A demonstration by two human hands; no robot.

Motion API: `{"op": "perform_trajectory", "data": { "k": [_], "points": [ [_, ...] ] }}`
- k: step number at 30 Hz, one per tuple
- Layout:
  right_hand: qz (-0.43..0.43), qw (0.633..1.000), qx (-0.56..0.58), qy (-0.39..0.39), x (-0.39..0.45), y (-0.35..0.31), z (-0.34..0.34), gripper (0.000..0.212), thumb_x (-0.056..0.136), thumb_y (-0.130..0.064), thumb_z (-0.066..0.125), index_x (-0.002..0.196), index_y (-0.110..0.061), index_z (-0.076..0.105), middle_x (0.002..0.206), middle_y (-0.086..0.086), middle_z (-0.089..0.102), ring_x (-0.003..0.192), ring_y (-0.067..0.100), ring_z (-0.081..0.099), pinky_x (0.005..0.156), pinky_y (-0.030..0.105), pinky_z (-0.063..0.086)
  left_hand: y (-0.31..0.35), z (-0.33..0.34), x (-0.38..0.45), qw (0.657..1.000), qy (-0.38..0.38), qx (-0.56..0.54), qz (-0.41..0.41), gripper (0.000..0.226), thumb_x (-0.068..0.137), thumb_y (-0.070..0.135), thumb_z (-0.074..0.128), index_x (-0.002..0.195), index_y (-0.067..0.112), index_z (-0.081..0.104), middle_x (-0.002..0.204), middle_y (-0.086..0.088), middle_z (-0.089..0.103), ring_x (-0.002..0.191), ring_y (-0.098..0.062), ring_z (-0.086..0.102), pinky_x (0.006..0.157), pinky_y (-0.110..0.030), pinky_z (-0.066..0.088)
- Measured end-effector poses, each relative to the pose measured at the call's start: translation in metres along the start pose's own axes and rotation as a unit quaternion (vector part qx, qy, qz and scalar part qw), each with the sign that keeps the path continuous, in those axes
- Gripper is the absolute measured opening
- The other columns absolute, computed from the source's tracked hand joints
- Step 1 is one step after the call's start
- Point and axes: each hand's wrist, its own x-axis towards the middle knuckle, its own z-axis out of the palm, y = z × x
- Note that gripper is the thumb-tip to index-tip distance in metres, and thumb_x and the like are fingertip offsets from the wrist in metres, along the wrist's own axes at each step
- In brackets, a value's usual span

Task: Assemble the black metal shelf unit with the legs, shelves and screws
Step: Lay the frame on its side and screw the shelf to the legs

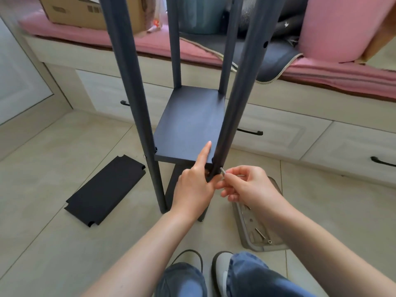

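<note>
Shelf unit (188, 125) stands upright on the tiled floor before you, four legs up and one shelf fitted. Your left hand (192, 185) wraps the near right leg (233, 108), forefinger straight along the shelf edge. Your right hand (246, 185) pinches a small metal key (222, 170) at that leg's joint. A loose shelf (105, 191) lies left; a tray (257, 228) of screws sits right.

Shelf unit (188, 125) before bench (278, 99), loose shelf (105, 189) left, screw tray (257, 228) right
</note>
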Motion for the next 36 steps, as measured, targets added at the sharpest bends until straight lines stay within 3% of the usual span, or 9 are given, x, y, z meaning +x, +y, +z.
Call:
{"op": "perform_trajectory", "data": {
  "k": [11, 15, 19, 24, 28, 36],
  "points": [
    [-0.043, 0.999, 0.006, 0.025, -0.001, 0.000, 0.001, 0.009, 0.099, -0.007, 0.053, 0.098, -0.003, 0.061, 0.073, 0.011, 0.074, 0.054, 0.012, 0.063, 0.051, 0.020, 0.050, 0.000, 0.001, -0.002, 0.999, 0.008, 0.031, 0.003, 0.086, 0.090, 0.039, 0.073, 0.156, 0.045, 0.018, 0.100, -0.003, 0.077, 0.097, -0.023, 0.072, 0.086, -0.046, 0.058],
    [-0.037, 0.998, 0.047, 0.014, 0.001, -0.004, 0.007, 0.006, 0.100, -0.007, 0.052, 0.103, -0.002, 0.054, 0.073, 0.015, 0.074, 0.053, 0.015, 0.066, 0.051, 0.022, 0.053, 0.001, -0.001, -0.003, 0.999, 0.002, 0.037, 0.007, 0.085, 0.091, 0.030, 0.072, 0.157, 0.042, 0.020, 0.086, -0.004, 0.073, 0.086, -0.024, 0.070, 0.080, -0.046, 0.057],
    [-0.032, 0.997, 0.065, 0.012, 0.005, -0.005, 0.007, 0.006, 0.099, -0.006, 0.053, 0.105, -0.006, 0.051, 0.074, 0.013, 0.074, 0.050, 0.013, 0.060, 0.052, 0.023, 0.051, 0.001, -0.001, -0.002, 0.999, 0.010, 0.029, 0.013, 0.077, 0.093, 0.030, 0.067, 0.157, 0.041, 0.025, 0.087, -0.002, 0.074, 0.085, -0.024, 0.071, 0.078, -0.047, 0.057],
    [-0.026, 0.995, 0.096, 0.006, 0.006, -0.001, 0.006, 0.013, 0.096, -0.005, 0.059, 0.108, -0.005, 0.055, 0.082, 0.012, 0.076, 0.062, 0.012, 0.066, 0.062, 0.023, 0.055, -0.002, 0.000, -0.002, 0.999, 0.013, 0.030, 0.009, 0.082, 0.090, 0.029, 0.072, 0.154, 0.046, 0.025, 0.090, 0.000, 0.075, 0.088, -0.024, 0.072, 0.079, -0.046, 0.058],
    [-0.016, 0.991, 0.135, -0.022, 0.002, 0.001, -0.002, 0.024, 0.092, 0.009, 0.056, 0.112, -0.004, 0.057, 0.091, 0.013, 0.076, 0.079, 0.018, 0.073, 0.070, 0.025, 0.058, -0.001, 0.000, -0.002, 0.999, 0.013, 0.032, 0.014, 0.083, 0.090, 0.031, 0.074, 0.155, 0.045, 0.025, 0.100, 0.000, 0.077, 0.095, -0.022, 0.073, 0.083, -0.046, 0.059],
    [-0.047, 0.991, 0.124, -0.026, -0.003, 0.002, -0.007, 0.019, 0.094, 0.006, 0.056, 0.110, -0.001, 0.061, 0.093, 0.012, 0.077, 0.090, 0.024, 0.075, 0.077, 0.029, 0.061, -0.001, -0.002, -0.004, 0.999, 0.018, 0.027, 0.022, 0.080, 0.090, 0.032, 0.073, 0.155, 0.042, 0.027, 0.101, -0.001, 0.077, 0.096, -0.021, 0.073, 0.084, -0.045, 0.059]
  ]
}}
